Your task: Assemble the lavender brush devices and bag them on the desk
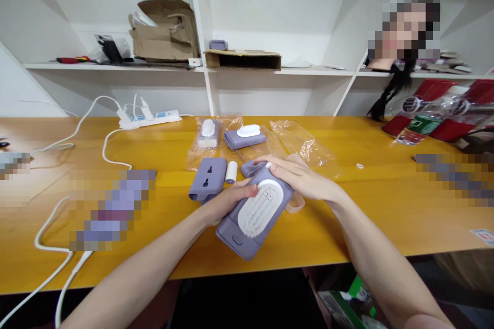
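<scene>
A purple box-shaped device with a white oval bristled brush pad (260,209) is tilted above the front of the table. My left hand (231,198) grips its left side, the thumb lying on the edge of the bristles. At its far end my right hand (299,177) is closed over the top corner, where a small white piece (268,165) shows by the fingers. A purple looped part (250,167) is partly hidden behind the device. To the left are a purple cover with two keyhole slots (208,177) and a small white cylinder (231,171).
Two similar purple devices (245,137) lie farther back among clear plastic bags (301,139). A power strip (154,118) with white cables is at the back left, near a pixelated phone-like object (116,211). A plastic bottle (422,121) lies at right; white shelves (278,0) stand behind.
</scene>
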Tool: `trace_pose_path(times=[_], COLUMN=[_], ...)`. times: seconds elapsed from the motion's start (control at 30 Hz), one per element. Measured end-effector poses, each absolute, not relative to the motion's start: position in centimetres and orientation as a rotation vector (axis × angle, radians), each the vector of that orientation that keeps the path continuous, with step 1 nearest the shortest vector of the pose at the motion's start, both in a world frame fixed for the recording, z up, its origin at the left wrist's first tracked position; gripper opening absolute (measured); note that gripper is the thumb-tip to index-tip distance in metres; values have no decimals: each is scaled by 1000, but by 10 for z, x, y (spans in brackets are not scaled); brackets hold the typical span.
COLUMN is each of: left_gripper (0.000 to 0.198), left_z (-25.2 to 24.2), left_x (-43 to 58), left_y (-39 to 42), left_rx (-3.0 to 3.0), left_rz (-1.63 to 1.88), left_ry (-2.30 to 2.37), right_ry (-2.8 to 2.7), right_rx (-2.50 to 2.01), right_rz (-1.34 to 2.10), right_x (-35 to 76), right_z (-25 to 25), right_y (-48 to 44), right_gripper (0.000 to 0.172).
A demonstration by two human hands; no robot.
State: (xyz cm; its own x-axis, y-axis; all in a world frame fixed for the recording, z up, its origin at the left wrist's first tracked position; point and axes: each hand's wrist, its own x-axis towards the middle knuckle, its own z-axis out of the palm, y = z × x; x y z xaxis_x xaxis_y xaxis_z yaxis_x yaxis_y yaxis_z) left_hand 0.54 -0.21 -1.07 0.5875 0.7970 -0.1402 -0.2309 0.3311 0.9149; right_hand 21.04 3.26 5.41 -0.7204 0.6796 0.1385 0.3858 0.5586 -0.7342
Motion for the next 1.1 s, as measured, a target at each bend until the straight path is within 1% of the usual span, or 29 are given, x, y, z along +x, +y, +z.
trace_pose_path(times=[0.07,0.17,0.3,0.43,0.53,0.63,0.77,0.83,0.93,1.0,1.03,1.1], left_gripper=[62,60,53,49,46,49,49,50,55,53,51,47], left_z=[-10,-3,9,14,14,15,16,16,17,18,18,18], left_x=[4,1,-2,-2,-1,1,5,6,7,7,6,5], left_y=[-3,-7,-10,-9,-10,-14,-22,-25,-27,-26,-25,-21], left_rx=[1033,1148,1435,1716,1797,1845,1922,1939,1949,1941,1923,1852], left_rz=[723,727,792,824,813,787,779,799,816,791,780,788], left_ry=[656,625,670,721,787,878,929,942,976,984,975,940], right_ry=[-2394,-2368,-2244,-2140,-2130,-2113,-2093,-2086,-2091,-2074,-2051,-1971], right_rx=[-788,-575,-556,-577,-584,-590,-570,-557,-592,-628,-642,-661], right_rz=[1063,1302,1293,1357,1348,1341,1263,1215,1154,1174,1205,1293], right_x=[211,213,214,218,219,214,205,203,200,197,195,194], right_z=[54,55,54,50,48,47,46,47,49,49,48,47], right_y=[33,33,34,41,46,43,36,33,31,32,32,36], right_gripper=[53,68,68,74,75,74,69,63,43,30,27,31])
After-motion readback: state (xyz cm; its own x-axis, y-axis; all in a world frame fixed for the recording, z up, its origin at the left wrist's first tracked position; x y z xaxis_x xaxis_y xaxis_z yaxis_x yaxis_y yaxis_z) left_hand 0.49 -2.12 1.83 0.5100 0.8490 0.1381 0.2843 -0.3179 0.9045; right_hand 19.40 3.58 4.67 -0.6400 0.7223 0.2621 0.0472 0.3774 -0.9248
